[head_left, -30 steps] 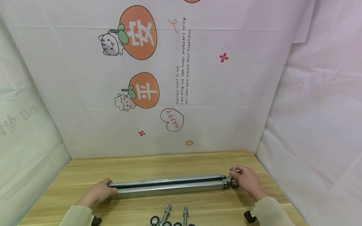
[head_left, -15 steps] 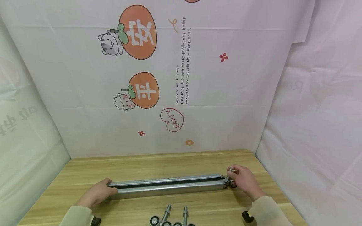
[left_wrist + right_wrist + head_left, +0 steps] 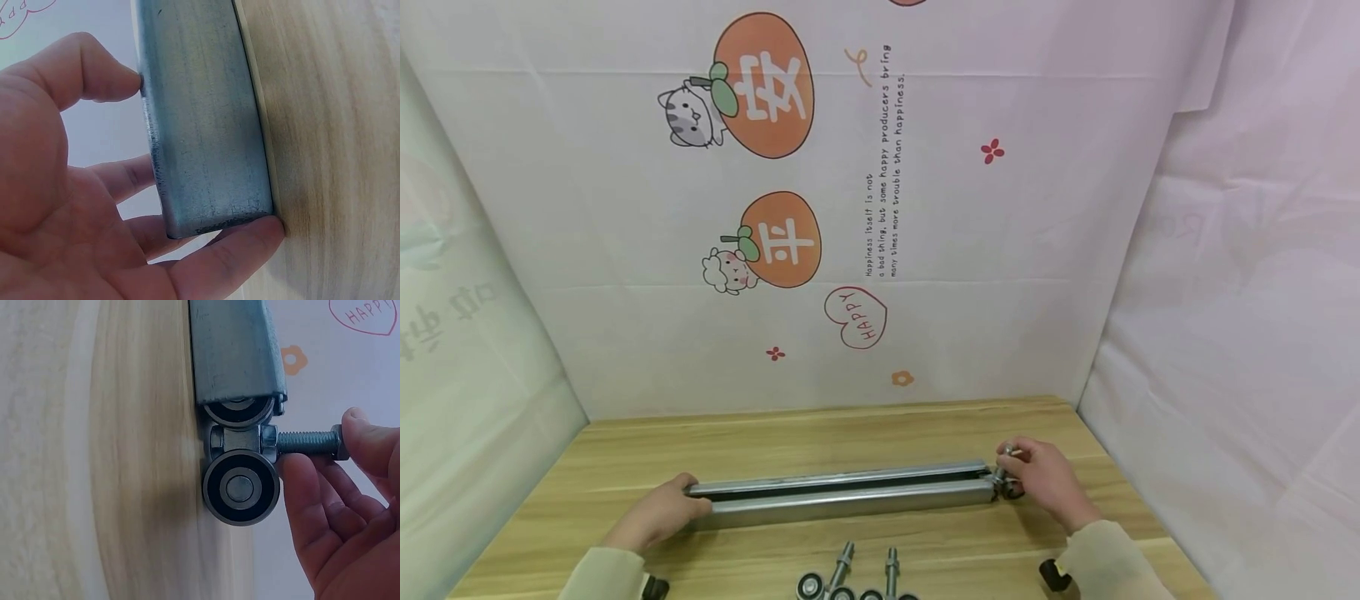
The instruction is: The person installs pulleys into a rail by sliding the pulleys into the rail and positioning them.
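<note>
A long galvanized steel channel track lies across the wooden table, its slot facing up. My left hand grips its left end; in the left wrist view, the thumb is on the slotted side and fingers wrap the end. At the right end, my right hand pinches the upright threaded bolt of a roller trolley. The trolley's leading wheel is partly inside the channel, while the rear wheel shows fully outside it. The inner parts of the leading wheels are hidden by the track wall.
Two more roller trolleys, one on the left and one on the right, lie at the near edge of view with bolts pointing away. A printed white sheet stands behind the wooden table, with white sheets at both sides.
My right hand has shifted left with the trolley, and its leading wheels have gone from just outside the track's end to partly inside. The left hand and track stay put.
</note>
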